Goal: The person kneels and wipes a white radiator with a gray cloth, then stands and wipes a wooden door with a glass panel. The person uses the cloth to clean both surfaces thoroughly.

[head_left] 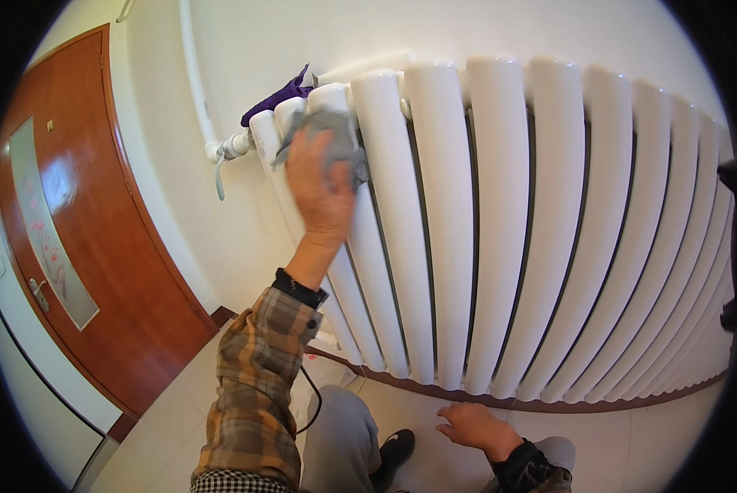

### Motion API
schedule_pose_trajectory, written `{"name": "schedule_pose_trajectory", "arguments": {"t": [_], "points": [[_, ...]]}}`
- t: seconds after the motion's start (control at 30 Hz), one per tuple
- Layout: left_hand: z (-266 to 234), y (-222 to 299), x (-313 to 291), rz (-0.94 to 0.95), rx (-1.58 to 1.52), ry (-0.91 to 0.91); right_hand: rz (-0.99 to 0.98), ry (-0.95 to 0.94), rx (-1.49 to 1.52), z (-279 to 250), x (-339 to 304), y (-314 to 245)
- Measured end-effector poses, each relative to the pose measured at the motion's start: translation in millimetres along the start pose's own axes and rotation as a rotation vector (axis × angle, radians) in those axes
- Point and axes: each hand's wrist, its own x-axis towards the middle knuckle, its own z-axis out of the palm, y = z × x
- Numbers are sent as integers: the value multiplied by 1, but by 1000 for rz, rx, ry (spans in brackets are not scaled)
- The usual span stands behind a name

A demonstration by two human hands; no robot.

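at the upper left end of the radiator [500, 205], left hand [323, 185] blurred, fingers partly spread and bent over a grey cloth [331, 120], held against the front of the columns; purple cloth [274, 100] at the top of that end, partly behind the columns; valve [237, 146] and white pipe [194, 74] just left; right hand [477, 427] low, near the knee [559, 450], half open, fingers loosely bent, nothing seen in it; brown door [97, 205] farther left
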Motion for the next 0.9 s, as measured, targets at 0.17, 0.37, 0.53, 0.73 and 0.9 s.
{"name": "schedule_pose_trajectory", "arguments": {"t": [0.17,0.37,0.53,0.73,0.9], "points": [[-3,-27,-19,-489,-45,9,49,-12,12,10,1,12],[7,29,-20,16,-243,-141,127,-25,-11,19,8,26],[0,6,-3,63,-169,-178,167,-18,-31,17,0,34],[10,-71,40,-425,-75,293,131,74,-54,10,-18,27],[5,-19,-23,-226,-38,94,204,-12,-46,5,-19,22]]}}
